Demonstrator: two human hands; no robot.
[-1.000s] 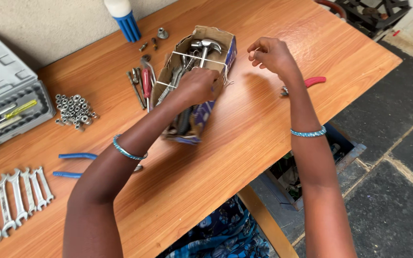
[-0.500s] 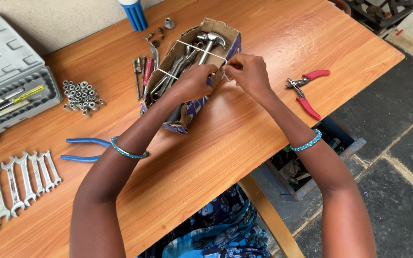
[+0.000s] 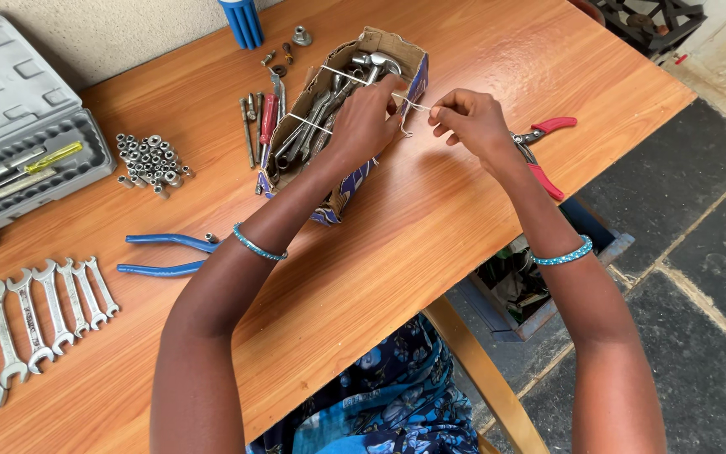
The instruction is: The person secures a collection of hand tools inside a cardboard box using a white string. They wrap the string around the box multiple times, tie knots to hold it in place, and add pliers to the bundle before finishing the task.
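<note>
Left hand rests on the tool-filled cardboard box at the table's far centre, fingers closed on a white string. Right hand, just right of the box, pinches the string's free end between fingertips.

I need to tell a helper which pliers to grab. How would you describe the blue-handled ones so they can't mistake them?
On the wooden table, look left of the cardboard box of tools, between the pile of sockets and the row of spanners. The blue-handled pliers lie flat there, beside the left forearm. The other pliers, by the right hand, have red handles.
</note>
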